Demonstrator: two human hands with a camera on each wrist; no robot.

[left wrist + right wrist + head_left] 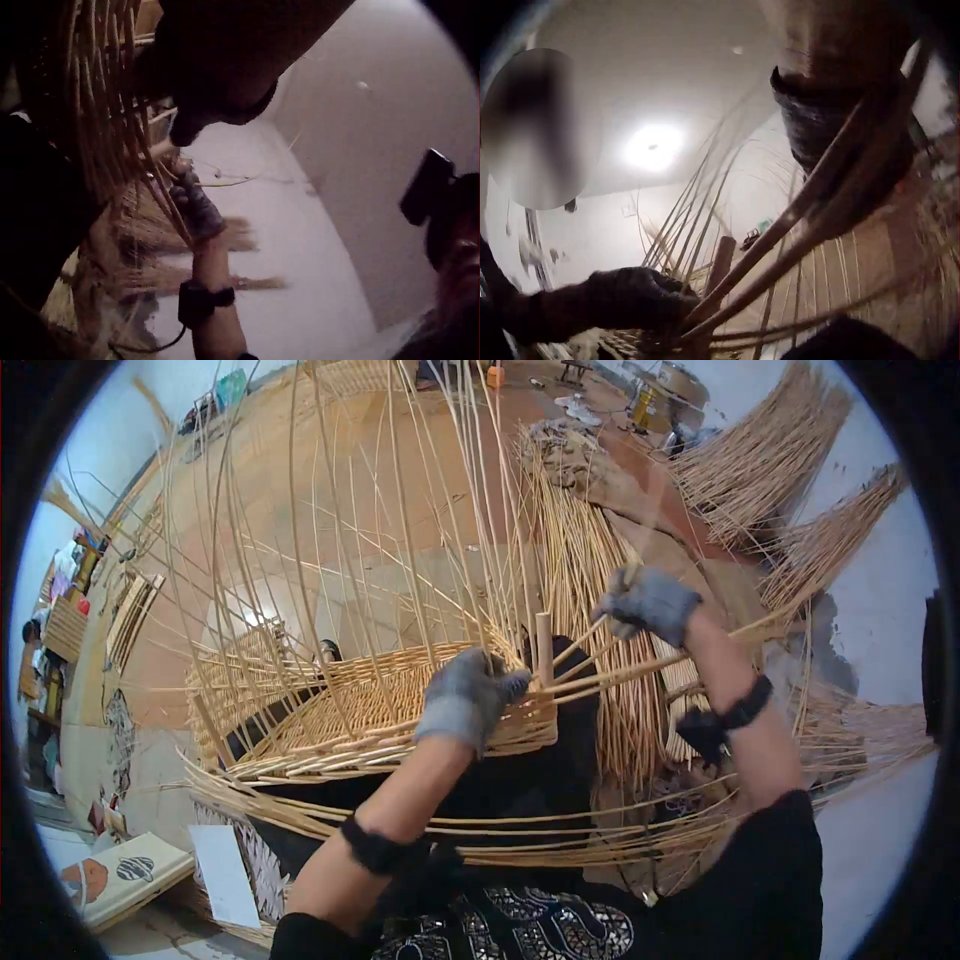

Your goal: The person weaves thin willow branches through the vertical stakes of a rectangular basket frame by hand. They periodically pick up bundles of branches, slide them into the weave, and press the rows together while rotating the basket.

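Note:
A half-woven wicker basket [375, 700] rests across the person's lap, its tall stakes [400, 510] rising from the weave. Grey-gloved, the left hand [462, 700] grips the woven edge near the right corner, beside a thick wooden corner post [544, 648]. The right hand [650, 603], also gloved, is raised to the right of the post. Its curled fingers hold a thin wicker rod [582, 645] that slants down to the corner. Below this hand, long paired rods [640, 668] run from the corner out to the right. The left wrist view is dark around the left hand.
A thick bundle of loose rods [580, 550] lies on the floor right of the basket. More bundles [770, 450] lean against the right wall. Long weavers [560, 840] sweep around the front of the lap. A patterned box [130, 870] stands at lower left.

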